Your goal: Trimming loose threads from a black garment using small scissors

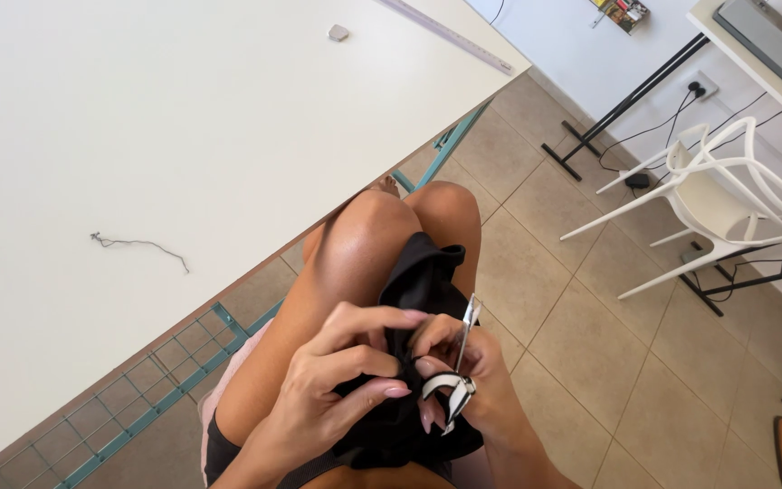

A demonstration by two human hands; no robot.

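Black fabric (pixel 418 281) bunched on lap, lower centre of frame, draped over knees. Left hand (pixel 337 371) pinches fold of fabric between thumb and fingers. Right hand (pixel 468 367) closed around small thread snips (pixel 459 362), blades pointing up, touching fabric. White table (pixel 183 136) fills upper left; on it loose grey thread (pixel 138 244), small grey eraser-like piece (pixel 338 33), long ruler (pixel 450 36) at far edge. White chair (pixel 726 190) at right on tiled floor (pixel 572 308). Colourful printed packet (pixel 622 13) at top edge.

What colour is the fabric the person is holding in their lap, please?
The fabric is plain black, seen in the head view.
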